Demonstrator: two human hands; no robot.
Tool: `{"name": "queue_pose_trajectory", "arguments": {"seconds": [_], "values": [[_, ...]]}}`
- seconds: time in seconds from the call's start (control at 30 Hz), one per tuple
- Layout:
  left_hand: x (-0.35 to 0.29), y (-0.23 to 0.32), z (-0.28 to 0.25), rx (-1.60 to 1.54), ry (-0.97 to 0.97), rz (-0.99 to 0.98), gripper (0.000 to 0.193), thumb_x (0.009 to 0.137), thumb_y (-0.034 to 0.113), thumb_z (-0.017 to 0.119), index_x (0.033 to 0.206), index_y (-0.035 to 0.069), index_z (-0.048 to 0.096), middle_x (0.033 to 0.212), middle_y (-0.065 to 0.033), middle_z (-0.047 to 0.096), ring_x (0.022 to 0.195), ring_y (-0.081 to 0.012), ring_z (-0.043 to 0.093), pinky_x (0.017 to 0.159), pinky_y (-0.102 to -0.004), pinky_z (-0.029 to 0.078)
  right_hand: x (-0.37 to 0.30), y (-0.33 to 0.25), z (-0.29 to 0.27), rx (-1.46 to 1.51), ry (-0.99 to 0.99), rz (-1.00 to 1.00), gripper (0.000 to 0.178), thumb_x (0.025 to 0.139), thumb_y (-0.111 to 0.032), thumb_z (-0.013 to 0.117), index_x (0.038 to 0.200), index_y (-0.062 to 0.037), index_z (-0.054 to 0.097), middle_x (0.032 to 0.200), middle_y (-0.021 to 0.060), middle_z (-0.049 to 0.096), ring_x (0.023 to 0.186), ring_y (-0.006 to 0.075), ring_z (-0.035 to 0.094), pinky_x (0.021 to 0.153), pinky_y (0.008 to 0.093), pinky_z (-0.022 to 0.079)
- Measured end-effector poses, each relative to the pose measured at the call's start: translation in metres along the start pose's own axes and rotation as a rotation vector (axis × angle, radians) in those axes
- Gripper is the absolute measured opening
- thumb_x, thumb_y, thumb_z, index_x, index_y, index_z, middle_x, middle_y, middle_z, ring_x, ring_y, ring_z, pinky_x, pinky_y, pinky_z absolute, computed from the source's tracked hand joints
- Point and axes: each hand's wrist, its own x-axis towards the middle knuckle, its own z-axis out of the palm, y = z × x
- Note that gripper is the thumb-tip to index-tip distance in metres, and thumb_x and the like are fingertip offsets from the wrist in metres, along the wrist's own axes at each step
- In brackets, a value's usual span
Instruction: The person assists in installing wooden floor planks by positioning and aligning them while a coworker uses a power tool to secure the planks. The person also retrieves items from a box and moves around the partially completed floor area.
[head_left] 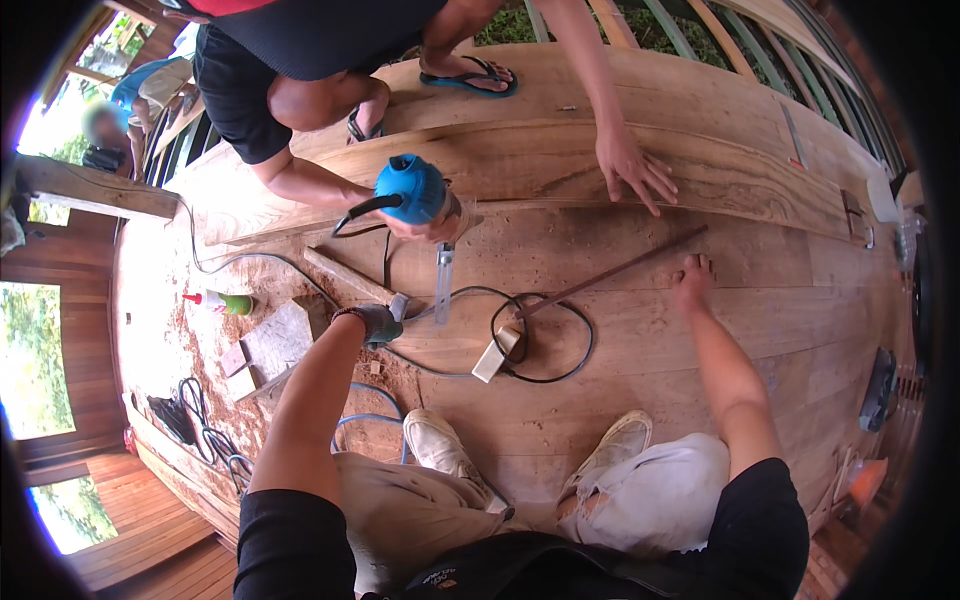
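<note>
So the hammer (345, 274) is right at the gloved left hand (378, 326), metal head end against the fingers, handle pointing off ahead and to the left. The left hand is way nearer to it than the right. Fingers look curled there, but I honestly can't tell if they're clamped on it or just resting.

The bare right hand (693, 282) is low over the floor (640, 410), fingers a bit bent and slightly apart, nothing in them that I can see. Just ahead of those fingertips is one end of a brown bar (620, 268), which slants back leftward to a pale block (495, 358) between the hands. Black cable (590, 340) loops around that block, kinda in the way.

Ahead of both hands a long plank (520, 165) runs side to side. A co-worker's hand (625, 165) is spread on it, the other one grips a blue tool (410, 188) just past the left fingers, so that side's crowded. Bottle (222, 302) and grey slab (280, 335) sit left of the glove.
</note>
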Motion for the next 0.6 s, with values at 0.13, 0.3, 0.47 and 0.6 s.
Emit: {"name": "queue_pose_trajectory", "arguments": {"seconds": [0.13, 0.3, 0.47, 0.6], "values": [[0.004, -0.001, -0.005, -0.014, 0.009, -0.018, 0.038, 0.087, 0.028, 0.054, 0.108, 0.000, 0.066, 0.092, -0.0117, 0.071, 0.073, -0.0230, 0.068, 0.067, -0.0361, 0.054, 0.002, -0.002, -0.023, 0.054, 0.035, -0.087, 0.054, 0.076, -0.014, 0.069, 0.129, -0.0097, 0.055, 0.139, 0.0139, 0.046, 0.128, 0.0353, 0.046, 0.108, 0.0491, 0.037], [-0.003, 0.007, -0.007, 0.007, 0.057, 0.094, 0.038, 0.087, 0.035, 0.054, 0.095, 0.000, 0.068, 0.081, -0.0126, 0.071, 0.068, -0.0219, 0.068, 0.062, -0.0350, 0.054, -0.006, -0.041, -0.020, 0.056, 0.194, -0.453, 0.067, 0.072, -0.011, 0.071, 0.136, -0.0119, 0.052, 0.142, 0.0142, 0.044, 0.130, 0.0340, 0.044, 0.110, 0.0501, 0.035], [-0.005, 0.010, -0.006, -0.009, 0.056, 0.147, 0.036, 0.086, 0.033, 0.054, 0.092, 0.000, 0.068, 0.077, -0.0123, 0.070, 0.064, -0.0218, 0.066, 0.058, -0.0360, 0.052, -0.007, -0.051, -0.013, 0.071, 0.159, -0.626, 0.063, 0.069, -0.009, 0.070, 0.132, -0.0111, 0.057, 0.141, 0.0133, 0.046, 0.130, 0.0342, 0.044, 0.112, 0.0495, 0.034], [0.006, 0.001, 0.001, -0.043, 0.075, 0.105, 0.035, 0.086, 0.034, 0.055, 0.089, 0.001, 0.068, 0.076, -0.0115, 0.070, 0.063, -0.0213, 0.066, 0.058, -0.0360, 0.052, -0.010, -0.042, -0.011, 0.173, 0.075, -0.582, 0.061, 0.068, -0.006, 0.069, 0.128, -0.0098, 0.059, 0.139, 0.0119, 0.048, 0.127, 0.0353, 0.046, 0.109, 0.0487, 0.037]]}}
